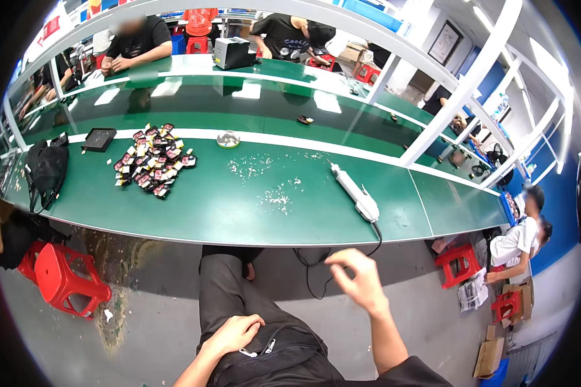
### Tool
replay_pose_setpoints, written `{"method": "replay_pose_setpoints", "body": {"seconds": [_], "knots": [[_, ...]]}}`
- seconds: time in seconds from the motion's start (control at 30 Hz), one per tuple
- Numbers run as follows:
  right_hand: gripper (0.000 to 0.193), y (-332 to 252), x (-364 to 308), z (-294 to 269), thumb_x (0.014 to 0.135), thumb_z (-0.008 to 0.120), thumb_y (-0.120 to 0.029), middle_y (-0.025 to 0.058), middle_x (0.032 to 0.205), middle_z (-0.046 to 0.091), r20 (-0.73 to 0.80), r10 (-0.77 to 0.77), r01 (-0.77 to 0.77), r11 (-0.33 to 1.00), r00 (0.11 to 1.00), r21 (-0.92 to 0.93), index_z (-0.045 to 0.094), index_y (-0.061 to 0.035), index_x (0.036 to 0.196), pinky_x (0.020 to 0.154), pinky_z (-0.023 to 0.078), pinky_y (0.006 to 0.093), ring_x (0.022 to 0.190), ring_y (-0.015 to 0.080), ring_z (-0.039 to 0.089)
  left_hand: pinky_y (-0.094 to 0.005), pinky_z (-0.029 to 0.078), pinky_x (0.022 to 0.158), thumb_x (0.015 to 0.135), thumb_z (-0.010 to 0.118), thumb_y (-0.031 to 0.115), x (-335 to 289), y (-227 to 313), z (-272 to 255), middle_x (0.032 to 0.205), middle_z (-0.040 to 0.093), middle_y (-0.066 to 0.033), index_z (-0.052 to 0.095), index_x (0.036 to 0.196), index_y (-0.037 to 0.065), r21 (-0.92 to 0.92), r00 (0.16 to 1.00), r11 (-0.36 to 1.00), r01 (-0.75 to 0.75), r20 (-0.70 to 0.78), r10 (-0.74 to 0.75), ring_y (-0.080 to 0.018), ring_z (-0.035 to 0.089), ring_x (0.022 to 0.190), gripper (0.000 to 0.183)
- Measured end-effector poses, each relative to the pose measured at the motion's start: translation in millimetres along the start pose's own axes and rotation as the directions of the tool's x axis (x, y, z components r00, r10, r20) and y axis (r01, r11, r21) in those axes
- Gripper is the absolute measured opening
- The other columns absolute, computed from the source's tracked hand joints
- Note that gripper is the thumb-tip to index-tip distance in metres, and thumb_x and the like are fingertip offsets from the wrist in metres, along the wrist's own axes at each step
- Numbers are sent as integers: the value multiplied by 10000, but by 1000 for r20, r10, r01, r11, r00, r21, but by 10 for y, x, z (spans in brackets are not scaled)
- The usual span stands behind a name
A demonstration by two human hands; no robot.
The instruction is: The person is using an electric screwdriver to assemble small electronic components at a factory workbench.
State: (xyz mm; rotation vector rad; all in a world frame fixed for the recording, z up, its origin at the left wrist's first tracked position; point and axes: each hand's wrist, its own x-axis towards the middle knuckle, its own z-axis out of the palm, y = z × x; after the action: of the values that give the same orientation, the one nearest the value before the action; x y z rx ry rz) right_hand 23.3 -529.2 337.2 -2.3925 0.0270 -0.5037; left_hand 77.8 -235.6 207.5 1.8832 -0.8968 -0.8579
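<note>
My left hand point(235, 333) lies loosely on my lap, against a black bag point(274, 353) with zips, and holds nothing. Raised just off the front edge of the green workbench point(226, 222), my right hand point(363, 285) is empty, its thumb and forefinger apart and its other fingers bent. Beyond it a white corded electric screwdriver point(356, 195) lies on the bench, its tip pointing away to the left. Tiny whitish pieces point(277, 198) are scattered left of the screwdriver. Further left rises a heap of small black parts point(153, 161) with red, white and yellow bits.
At the bench's back stand a round shallow tin point(228, 139) and a black tray point(99, 139). A black backpack point(47, 169) sits at the left end. The conveyor belt point(265, 106) behind carries a few small parts. Red stools point(70, 277) and other people flank the bench; the cord point(316, 293) hangs down.
</note>
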Motion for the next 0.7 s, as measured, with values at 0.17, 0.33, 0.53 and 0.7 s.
{"method": "replay_pose_setpoints", "body": {"seconds": [0.17, 0.33, 0.53, 0.7], "knots": [[370, 1001, 1120, -380, 755, 708, -129, 128, 1067, 580, -332, -8, -217, 744, 943, -632, 588, -55, 1097, 846, 471, 413, 938, 324, 591, -372, 504, 774, 871, 516, 39, 98, 102, -208, 898, 653, -155, 609, 956, 5, 118, 948, 993, -24, -311, 60, -317, 635, 862, 131], [414, 1409, 1166, -339, 752, 720, -161, 143, 1004, 598, -246, 201, -301, 817, 948, -493, 606, -64, 1138, 751, 503, 422, 876, 338, 621, -364, 517, 720, 835, 551, -18, 501, 730, -505, 857, 648, -147, 608, 961, -7, 289, 914, 930, -228, -265, 306, -300, 647, 798, 139], [404, 568, 731, -559, 704, 715, -96, 126, 958, 602, -131, 38, -71, 963, 991, -261, 611, -37, 1090, 716, 503, 398, 801, 314, 610, -422, 389, 1008, 734, 629, 2, 1635, 1795, -428, 1224, 519, -181, 516, 1248, 9, 793, 670, 494, -357, -151, 727, -323, 496, 1162, 526], [392, 307, 472, -781, 649, 740, -60, 153, 1023, 612, -2, -17, 15, 949, 1000, -314, 574, 38, 990, 783, 495, 398, 943, 298, 600, -393, 428, 922, 745, 564, 74, 2248, 2061, -313, 1003, 564, -163, 479, 1263, -61, 895, 663, 238, -377, 82, 744, -284, 553, 987, 542]]}}
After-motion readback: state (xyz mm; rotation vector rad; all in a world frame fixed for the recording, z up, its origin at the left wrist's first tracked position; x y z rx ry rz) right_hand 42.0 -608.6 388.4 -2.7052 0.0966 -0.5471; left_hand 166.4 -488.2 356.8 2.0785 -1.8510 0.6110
